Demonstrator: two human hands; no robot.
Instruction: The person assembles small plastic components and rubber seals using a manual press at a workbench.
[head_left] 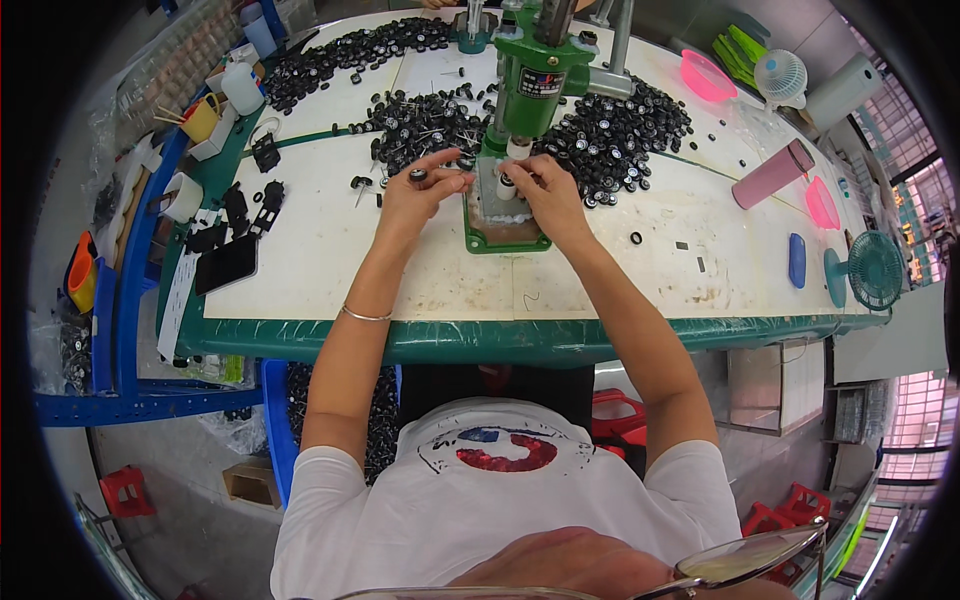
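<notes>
A green hand press (535, 85) stands on the table before me, its white plunger tip above a short white post (507, 191) on the base. At the top of that post sits a small black wheel (507, 180), and my right hand (553, 200) pinches it from the right. To the left of the base, my left hand (420, 198) is closed, with another small black wheel (417, 175) showing among its fingers. Its thumb and forefinger meet close to the post; whatever they pinch is too small to make out.
Black wheels lie heaped left (425, 125) and right (620, 140) of the press. A phone (227, 264) and black plastic parts (237, 212) lie at the left. Toward the right are a pink tumbler (772, 175), a blue case (796, 260) and a green fan (873, 270).
</notes>
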